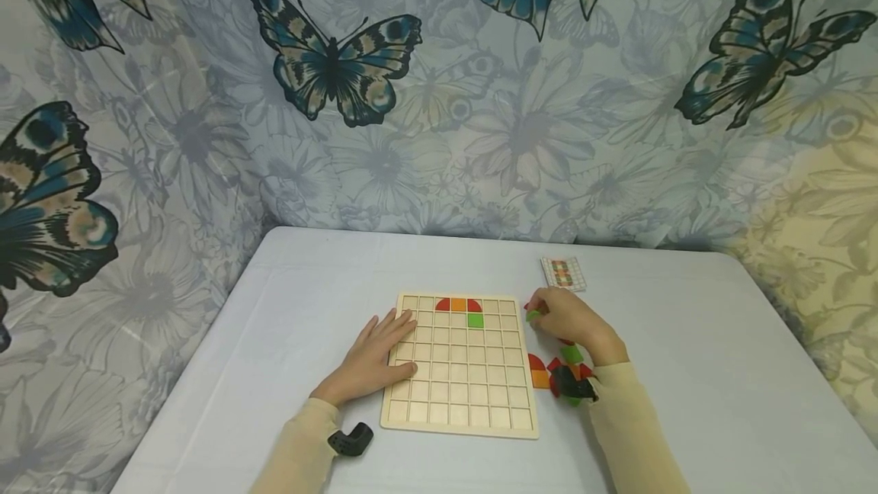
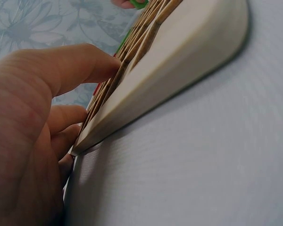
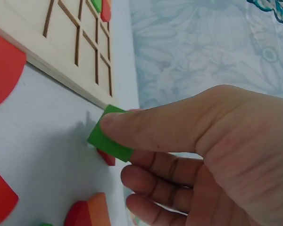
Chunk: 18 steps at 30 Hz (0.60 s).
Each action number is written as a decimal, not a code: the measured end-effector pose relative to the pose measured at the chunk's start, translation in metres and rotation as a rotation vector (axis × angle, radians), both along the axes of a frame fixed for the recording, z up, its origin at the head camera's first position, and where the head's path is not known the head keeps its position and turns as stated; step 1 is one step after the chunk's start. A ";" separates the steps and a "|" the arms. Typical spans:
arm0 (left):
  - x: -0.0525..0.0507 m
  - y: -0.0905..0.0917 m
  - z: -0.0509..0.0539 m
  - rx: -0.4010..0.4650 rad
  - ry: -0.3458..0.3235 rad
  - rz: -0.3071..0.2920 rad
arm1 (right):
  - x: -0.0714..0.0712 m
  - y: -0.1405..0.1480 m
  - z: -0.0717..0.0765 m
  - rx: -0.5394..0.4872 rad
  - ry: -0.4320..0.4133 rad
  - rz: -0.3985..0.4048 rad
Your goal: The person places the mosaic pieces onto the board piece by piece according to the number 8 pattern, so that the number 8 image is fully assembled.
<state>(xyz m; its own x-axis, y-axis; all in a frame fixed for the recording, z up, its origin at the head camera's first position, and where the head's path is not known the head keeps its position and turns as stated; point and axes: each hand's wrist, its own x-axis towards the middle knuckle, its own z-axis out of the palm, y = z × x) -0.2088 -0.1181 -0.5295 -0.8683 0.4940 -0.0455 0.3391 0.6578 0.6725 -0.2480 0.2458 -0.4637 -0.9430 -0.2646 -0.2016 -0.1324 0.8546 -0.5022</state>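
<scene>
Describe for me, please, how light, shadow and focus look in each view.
Head: soft light, backdrop yellower at right; left wrist: dimmer, a thin shadow along the board's lower edge; right wrist: a soft shadow on the table left of the green square, the backdrop blurred.

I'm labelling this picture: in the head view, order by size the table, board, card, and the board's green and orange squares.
1. Table
2. Board
3. Card
Green square and orange square: smallest, too alike to rank.
</scene>
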 end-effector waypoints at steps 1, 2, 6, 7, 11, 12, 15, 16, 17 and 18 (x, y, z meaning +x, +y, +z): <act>0.000 0.000 0.000 0.001 0.001 0.000 | 0.000 0.000 0.001 -0.009 0.008 -0.002; 0.000 0.000 0.000 -0.003 -0.001 0.001 | 0.000 0.001 0.002 -0.022 0.018 0.001; 0.001 0.000 -0.001 0.003 -0.005 0.007 | 0.001 0.001 0.005 -0.063 0.082 0.009; 0.001 0.000 -0.001 0.001 -0.007 0.008 | 0.001 0.000 0.006 -0.077 0.090 0.011; 0.001 0.000 0.000 0.008 -0.011 0.008 | 0.000 -0.004 0.008 -0.117 0.103 -0.009; 0.001 0.000 0.000 0.007 -0.011 0.007 | 0.000 -0.005 0.008 -0.126 0.109 -0.009; 0.001 0.000 0.002 0.007 -0.007 0.007 | -0.002 -0.009 0.008 -0.154 0.140 -0.008; 0.001 0.000 0.002 0.008 -0.006 0.007 | -0.002 -0.010 0.009 -0.161 0.151 -0.005; 0.001 0.000 0.002 0.009 -0.005 0.006 | -0.002 -0.011 0.009 -0.169 0.158 -0.003; 0.001 0.000 0.002 0.010 -0.005 0.005 | -0.003 -0.012 0.010 -0.177 0.164 0.000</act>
<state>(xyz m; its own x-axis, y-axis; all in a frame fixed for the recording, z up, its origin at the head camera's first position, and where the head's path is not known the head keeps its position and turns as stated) -0.2077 -0.1180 -0.5272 -0.8705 0.4902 -0.0453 0.3323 0.6530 0.6805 -0.2508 0.2335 -0.4542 -0.9594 -0.2822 0.0038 -0.2246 0.7553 -0.6157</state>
